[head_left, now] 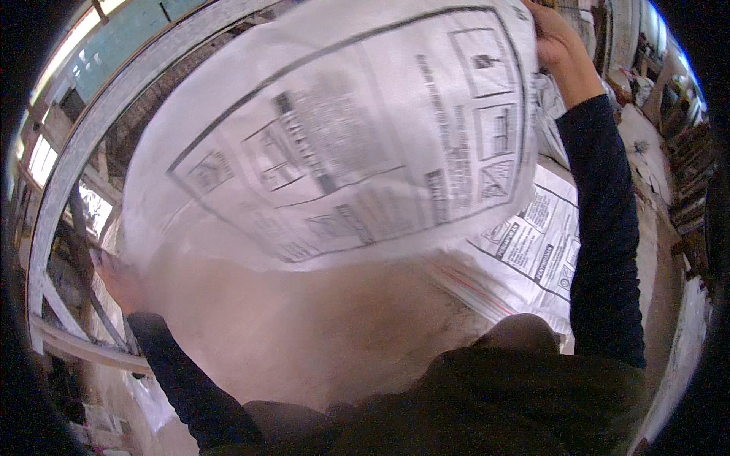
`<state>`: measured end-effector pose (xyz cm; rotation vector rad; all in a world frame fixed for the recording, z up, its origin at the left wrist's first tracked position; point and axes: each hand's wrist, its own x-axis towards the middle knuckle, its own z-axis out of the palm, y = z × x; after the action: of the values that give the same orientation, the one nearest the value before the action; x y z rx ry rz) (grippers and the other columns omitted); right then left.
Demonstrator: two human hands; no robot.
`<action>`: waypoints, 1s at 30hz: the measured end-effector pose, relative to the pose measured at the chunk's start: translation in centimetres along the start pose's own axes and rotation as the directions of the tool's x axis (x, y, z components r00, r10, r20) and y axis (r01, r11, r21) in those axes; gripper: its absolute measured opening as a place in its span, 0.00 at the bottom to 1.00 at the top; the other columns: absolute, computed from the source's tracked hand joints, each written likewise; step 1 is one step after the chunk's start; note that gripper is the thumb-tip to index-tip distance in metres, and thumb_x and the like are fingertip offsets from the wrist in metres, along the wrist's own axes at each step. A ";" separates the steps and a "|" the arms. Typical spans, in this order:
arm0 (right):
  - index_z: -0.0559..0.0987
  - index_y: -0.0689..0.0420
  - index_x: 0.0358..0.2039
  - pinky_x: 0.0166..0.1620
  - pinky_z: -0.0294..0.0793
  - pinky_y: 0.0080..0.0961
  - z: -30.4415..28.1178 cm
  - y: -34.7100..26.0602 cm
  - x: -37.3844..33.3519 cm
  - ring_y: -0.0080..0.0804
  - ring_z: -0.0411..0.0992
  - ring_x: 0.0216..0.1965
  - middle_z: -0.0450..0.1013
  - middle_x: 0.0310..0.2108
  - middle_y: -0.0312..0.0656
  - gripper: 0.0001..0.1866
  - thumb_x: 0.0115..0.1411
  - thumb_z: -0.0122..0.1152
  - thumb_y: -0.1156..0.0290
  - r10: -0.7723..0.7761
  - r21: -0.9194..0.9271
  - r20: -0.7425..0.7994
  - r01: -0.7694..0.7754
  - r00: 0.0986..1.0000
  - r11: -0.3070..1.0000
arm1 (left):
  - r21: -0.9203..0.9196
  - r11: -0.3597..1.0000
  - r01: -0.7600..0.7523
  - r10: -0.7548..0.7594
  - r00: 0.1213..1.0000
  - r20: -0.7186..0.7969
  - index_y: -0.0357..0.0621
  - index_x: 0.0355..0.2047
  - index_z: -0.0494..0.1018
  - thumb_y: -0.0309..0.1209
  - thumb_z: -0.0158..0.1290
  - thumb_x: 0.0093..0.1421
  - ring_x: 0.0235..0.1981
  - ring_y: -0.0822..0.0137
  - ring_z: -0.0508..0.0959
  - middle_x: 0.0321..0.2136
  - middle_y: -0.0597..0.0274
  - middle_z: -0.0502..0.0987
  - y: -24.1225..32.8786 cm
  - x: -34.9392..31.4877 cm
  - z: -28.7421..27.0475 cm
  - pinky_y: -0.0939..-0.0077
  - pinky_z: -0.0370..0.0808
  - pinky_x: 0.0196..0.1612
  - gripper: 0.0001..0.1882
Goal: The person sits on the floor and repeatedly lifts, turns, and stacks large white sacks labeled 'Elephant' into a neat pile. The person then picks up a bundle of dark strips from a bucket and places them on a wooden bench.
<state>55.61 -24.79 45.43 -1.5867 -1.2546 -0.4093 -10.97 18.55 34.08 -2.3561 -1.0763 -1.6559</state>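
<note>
The sack point(342, 144) is stretching between my two hands, big and white, with its printed side facing me. My right hand point(561, 49) is holding its top right corner, and the fingers are looking closed there, though part of them is hiding behind the edge. My left hand point(120, 283) is sitting at the low left edge. It is looking blurry, so I cannot tell if it is gripping or just touching. From my right grip, the sack is lying to the left and down, and its long way is seeming to slant from that hand to the other. Both hands are being near it, but the right one is having the surer hold. Below my right hand, a flat sack point(544, 254) is lying beside my sleeve point(604, 228). A pale frame point(44, 258) is standing left of my left hand.
</note>
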 end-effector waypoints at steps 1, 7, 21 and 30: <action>0.71 0.60 0.43 0.45 0.66 0.21 -3.3 2.9 -1.7 0.25 0.68 0.42 0.71 0.41 0.42 0.17 0.52 0.55 0.69 -0.219 -0.552 0.089 0.231 0.972 0.801 | -0.086 0.996 -0.004 0.003 1.000 -0.008 0.44 0.58 0.47 0.33 0.43 0.57 0.58 0.57 0.50 0.57 0.58 0.50 2.5 1.4 1.5 0.62 0.55 0.56 0.29; 0.66 0.60 0.47 0.44 0.63 0.28 -21.7 19.4 -19.0 0.32 0.66 0.41 0.68 0.40 0.42 0.25 0.51 0.50 0.59 0.703 0.138 -0.221 -0.692 0.676 0.708 | -0.501 0.836 0.224 0.019 0.901 0.434 0.40 0.59 0.44 0.35 0.41 0.59 0.57 0.60 0.55 0.56 0.55 0.54 25.4 -0.4 16.0 0.68 0.50 0.58 0.30; 0.58 0.54 0.55 0.43 0.70 0.37 -17.6 15.5 -41.5 0.37 0.67 0.43 0.60 0.50 0.42 0.34 0.53 0.51 0.47 0.954 0.031 0.292 -0.998 0.067 0.061 | 0.154 0.812 0.563 -0.284 0.151 0.947 0.34 0.52 0.57 0.51 0.52 0.50 0.45 0.58 0.69 0.47 0.50 0.66 33.3 -23.4 40.8 0.62 0.68 0.43 0.38; 0.58 0.62 0.53 0.40 0.67 0.23 -14.8 18.2 -45.0 0.34 0.68 0.38 0.68 0.36 0.49 0.33 0.49 0.59 0.65 0.951 -0.093 -0.132 -0.958 0.281 0.270 | 0.191 0.715 0.672 -0.141 -0.129 0.982 0.32 0.46 0.64 0.44 0.55 0.50 0.36 0.64 0.74 0.39 0.54 0.73 38.2 -11.4 36.9 0.72 0.70 0.40 0.31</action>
<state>58.00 -59.24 8.27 -2.1381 0.0132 0.2824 38.41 -0.09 21.42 -3.7734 -1.9577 0.5152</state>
